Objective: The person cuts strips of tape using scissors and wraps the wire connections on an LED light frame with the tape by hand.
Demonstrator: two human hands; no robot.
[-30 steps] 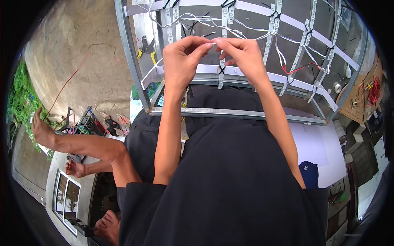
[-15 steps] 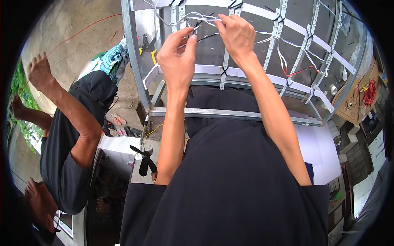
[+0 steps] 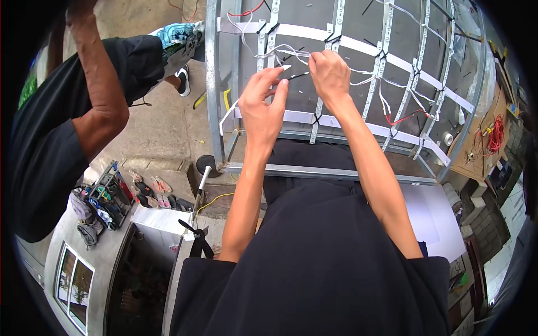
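Observation:
My right hand (image 3: pixel 329 77) is closed in a pinch on a bundle of thin white wires (image 3: pixel 294 51), in front of a vertical light strip on the panel. To its left, my left hand (image 3: pixel 262 106) is raised with thumb and index finger apart. Its fingertips are just below the wires, beside a black cable tie (image 3: pixel 300 75); whether they touch it is hard to make out. White LED strips (image 3: pixel 367 98) run up the grey panel (image 3: pixel 358 33), crossed by curved white bands (image 3: pixel 358 35) and bound with black ties.
A metal frame (image 3: pixel 212 84) surrounds the panel, its lower bar (image 3: pixel 302 171) in front of my body. Another person in dark clothes (image 3: pixel 106 106) is at left. Shoes (image 3: pixel 159 193) sit on a ledge. A red wire coil (image 3: pixel 495 133) lies on a board at right.
My view has shifted, so the panel appears lower and further right. The other person has moved upward in view. My left index and thumb are more apart; my right hand keeps its pinch.

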